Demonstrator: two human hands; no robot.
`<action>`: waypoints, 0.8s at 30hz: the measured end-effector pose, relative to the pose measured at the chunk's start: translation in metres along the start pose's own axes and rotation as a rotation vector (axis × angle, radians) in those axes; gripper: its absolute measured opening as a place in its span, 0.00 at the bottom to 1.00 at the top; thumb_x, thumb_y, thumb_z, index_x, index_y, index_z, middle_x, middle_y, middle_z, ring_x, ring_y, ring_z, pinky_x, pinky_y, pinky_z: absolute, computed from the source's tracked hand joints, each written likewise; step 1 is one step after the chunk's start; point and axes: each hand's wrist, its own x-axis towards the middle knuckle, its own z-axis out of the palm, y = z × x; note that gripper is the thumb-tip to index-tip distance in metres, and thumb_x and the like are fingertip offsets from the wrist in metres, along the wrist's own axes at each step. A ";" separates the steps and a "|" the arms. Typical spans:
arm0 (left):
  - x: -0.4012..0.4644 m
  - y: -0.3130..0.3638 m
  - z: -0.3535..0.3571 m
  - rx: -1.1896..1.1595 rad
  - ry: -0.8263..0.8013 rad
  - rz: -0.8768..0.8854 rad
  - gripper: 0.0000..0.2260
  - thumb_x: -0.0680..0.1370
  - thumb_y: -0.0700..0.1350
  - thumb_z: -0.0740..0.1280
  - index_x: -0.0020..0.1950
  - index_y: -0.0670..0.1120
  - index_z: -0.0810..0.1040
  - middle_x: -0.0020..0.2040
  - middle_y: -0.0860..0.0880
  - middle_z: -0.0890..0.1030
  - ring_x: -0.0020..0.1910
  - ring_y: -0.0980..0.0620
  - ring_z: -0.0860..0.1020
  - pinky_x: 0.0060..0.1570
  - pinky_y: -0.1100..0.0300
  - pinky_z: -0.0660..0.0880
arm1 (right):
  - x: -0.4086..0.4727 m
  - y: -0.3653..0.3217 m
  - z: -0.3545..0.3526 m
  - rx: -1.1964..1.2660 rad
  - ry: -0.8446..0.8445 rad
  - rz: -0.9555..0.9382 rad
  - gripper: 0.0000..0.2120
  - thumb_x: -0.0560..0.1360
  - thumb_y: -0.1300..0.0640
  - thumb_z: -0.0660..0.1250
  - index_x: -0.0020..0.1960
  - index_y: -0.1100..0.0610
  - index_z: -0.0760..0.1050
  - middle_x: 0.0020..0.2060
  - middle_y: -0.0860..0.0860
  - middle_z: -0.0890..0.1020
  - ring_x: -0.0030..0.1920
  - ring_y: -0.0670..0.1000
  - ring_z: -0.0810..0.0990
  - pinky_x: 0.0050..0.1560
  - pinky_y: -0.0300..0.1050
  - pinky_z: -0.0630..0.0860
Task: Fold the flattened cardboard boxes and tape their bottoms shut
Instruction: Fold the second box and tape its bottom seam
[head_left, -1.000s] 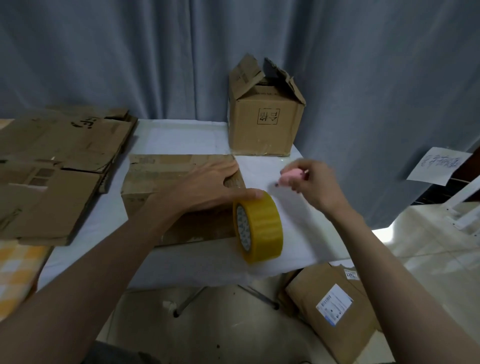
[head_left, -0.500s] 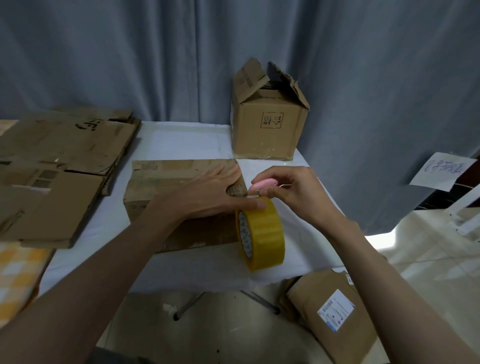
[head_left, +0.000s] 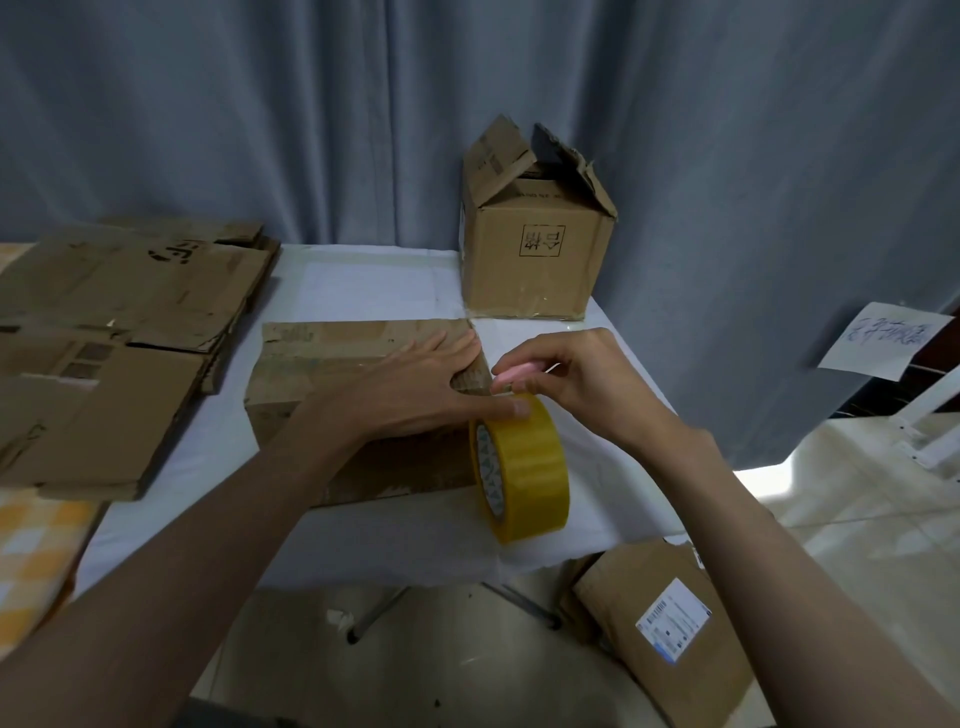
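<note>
A folded cardboard box (head_left: 322, 358) lies bottom-up on the white table (head_left: 374, 286). My left hand (head_left: 421, 384) presses flat on its right end, fingers straight, thumb touching the yellow tape roll (head_left: 524, 467). The roll stands on edge against the box's right side. My right hand (head_left: 576, 379) grips a small pink cutter (head_left: 514, 371) just above the roll, at the box's right edge.
A finished box (head_left: 535, 260) with open top flaps stands at the back right. Flattened cardboard (head_left: 104, 322) is stacked at the left. On the floor below right lies a labelled brown box (head_left: 670, 623). A white note (head_left: 888, 340) hangs at the right.
My right hand brought the pink cutter leftward and down from over the table to the top of the tape roll. The left hand stays pressed on the box.
</note>
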 end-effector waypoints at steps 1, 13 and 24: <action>0.000 0.001 0.000 0.001 -0.004 -0.008 0.55 0.63 0.83 0.52 0.82 0.54 0.44 0.82 0.53 0.44 0.80 0.53 0.44 0.78 0.49 0.46 | 0.001 0.001 -0.001 -0.011 -0.007 -0.003 0.08 0.74 0.64 0.73 0.49 0.53 0.86 0.43 0.40 0.85 0.47 0.41 0.82 0.45 0.28 0.73; -0.010 0.011 -0.007 -0.020 -0.039 -0.034 0.48 0.69 0.76 0.56 0.81 0.55 0.43 0.81 0.56 0.43 0.80 0.54 0.44 0.76 0.52 0.44 | -0.014 0.050 0.001 -0.276 -0.040 0.341 0.06 0.71 0.64 0.74 0.42 0.55 0.79 0.43 0.49 0.77 0.40 0.45 0.75 0.40 0.36 0.70; -0.004 0.008 -0.003 -0.001 -0.017 -0.031 0.52 0.65 0.79 0.53 0.81 0.55 0.43 0.81 0.55 0.44 0.80 0.53 0.44 0.76 0.51 0.44 | -0.010 0.014 0.004 0.175 0.037 0.650 0.08 0.79 0.53 0.67 0.49 0.56 0.83 0.37 0.51 0.80 0.36 0.47 0.78 0.35 0.34 0.75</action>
